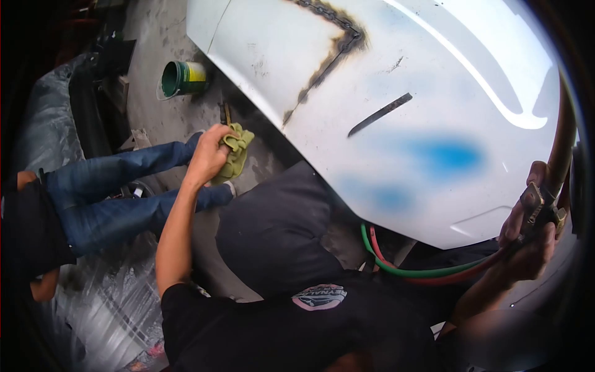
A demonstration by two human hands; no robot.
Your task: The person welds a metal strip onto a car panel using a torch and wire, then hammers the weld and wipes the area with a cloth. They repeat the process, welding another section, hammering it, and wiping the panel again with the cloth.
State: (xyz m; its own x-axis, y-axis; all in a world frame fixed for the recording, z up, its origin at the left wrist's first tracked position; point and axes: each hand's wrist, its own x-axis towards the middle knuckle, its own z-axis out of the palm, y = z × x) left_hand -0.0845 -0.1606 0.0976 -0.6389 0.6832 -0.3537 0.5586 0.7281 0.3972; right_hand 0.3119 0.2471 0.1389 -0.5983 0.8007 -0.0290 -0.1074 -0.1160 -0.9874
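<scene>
My left hand (209,155) is closed on a crumpled yellow-green cloth (237,152), held over the floor to the left of a white panel (297,62). At the right edge, my right hand (530,245) grips a torch handle with brass valves (534,201), beside the panel's right side. A green hose (427,273) and a red hose run to this handle. The panel bears a scorched, rough seam (338,53) and blue patches. On its surface lies a dark, narrow strip (380,115), untouched by either hand.
Another person in jeans (105,192) stands at the left, feet near my left hand. A green bucket (180,79) lies tilted on the floor (152,37). Clear plastic sheeting (102,310) covers something at the lower left. My dark-clothed leg (273,229) is below the panel.
</scene>
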